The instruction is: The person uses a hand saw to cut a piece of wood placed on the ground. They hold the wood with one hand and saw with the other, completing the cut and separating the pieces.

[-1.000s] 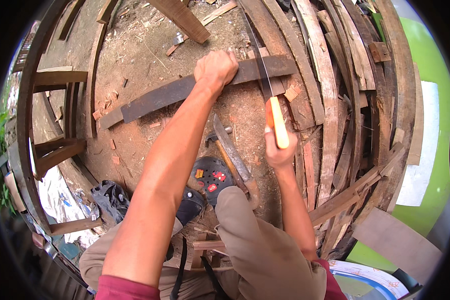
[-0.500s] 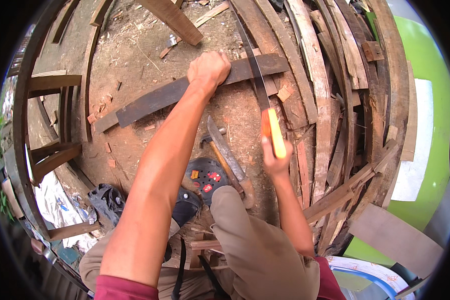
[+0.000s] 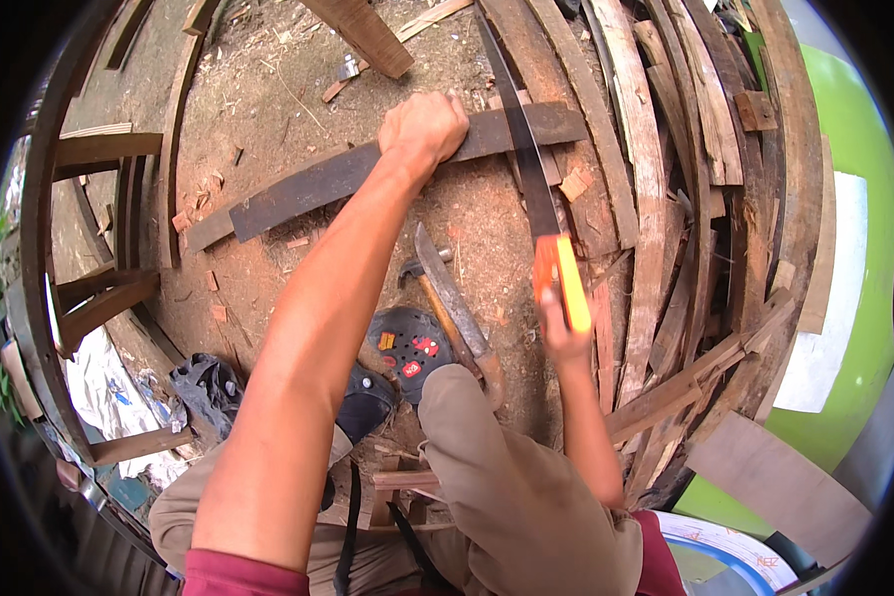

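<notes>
Our dark plank (image 3: pixel 303 194) lies aslant across the dirt ground (image 3: pixel 268 129), its right end reaching the ground's right edge, where long boards (image 3: pixel 644 129) lie side by side. The left hand (image 3: pixel 424 129) is closed like a fist over the plank, right of its middle, so the wood passes beneath our knuckles and runs out on both sides; we can't see the fingertips. A lighter strip (image 3: pixel 210 230) juts from under the plank's left end.

Our right hand (image 3: pixel 564 333) is wrapped around the orange and yellow handle of a saw (image 3: pixel 536 189), nearer to us than the plank. From that grip the blade points away from us, crossing the plank between the left fist and its right end; we can't tell how deep the teeth sit.

Our left arm stretches forward nearly straight, the wrist above the plank's near edge. The right forearm rises steeply beside our knee (image 3: pixel 452 397), well behind the left hand.
</notes>
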Demonstrator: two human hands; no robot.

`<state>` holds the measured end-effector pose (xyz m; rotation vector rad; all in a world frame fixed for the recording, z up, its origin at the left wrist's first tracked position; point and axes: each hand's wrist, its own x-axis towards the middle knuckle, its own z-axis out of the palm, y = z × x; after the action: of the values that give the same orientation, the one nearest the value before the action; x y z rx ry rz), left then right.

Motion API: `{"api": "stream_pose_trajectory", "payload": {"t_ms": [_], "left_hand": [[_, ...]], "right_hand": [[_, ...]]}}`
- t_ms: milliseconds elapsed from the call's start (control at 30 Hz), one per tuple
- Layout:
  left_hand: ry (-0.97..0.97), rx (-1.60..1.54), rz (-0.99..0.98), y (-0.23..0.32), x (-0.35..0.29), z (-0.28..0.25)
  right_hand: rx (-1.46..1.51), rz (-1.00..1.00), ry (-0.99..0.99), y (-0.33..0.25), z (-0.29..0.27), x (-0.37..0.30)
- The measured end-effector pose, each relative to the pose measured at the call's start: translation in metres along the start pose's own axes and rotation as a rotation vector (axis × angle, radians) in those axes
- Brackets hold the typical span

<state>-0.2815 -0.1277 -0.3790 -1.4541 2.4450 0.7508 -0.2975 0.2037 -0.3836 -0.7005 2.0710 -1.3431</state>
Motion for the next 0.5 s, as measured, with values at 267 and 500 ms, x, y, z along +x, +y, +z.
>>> {"api": "stream_pose_trajectory", "payload": {"t_ms": [267,500], "left_hand": [[-0.075,-0.048,0.104,0.004,-0.004,-0.007],[-0.055,-0.079,0.030,0.002,0.005,-0.010]], "right_hand": [[-0.025,0.014,0.014,-0.002,-0.002,-0.011],[-0.138,-0.113,0.026,0.000,-0.025,-0.038]]}}
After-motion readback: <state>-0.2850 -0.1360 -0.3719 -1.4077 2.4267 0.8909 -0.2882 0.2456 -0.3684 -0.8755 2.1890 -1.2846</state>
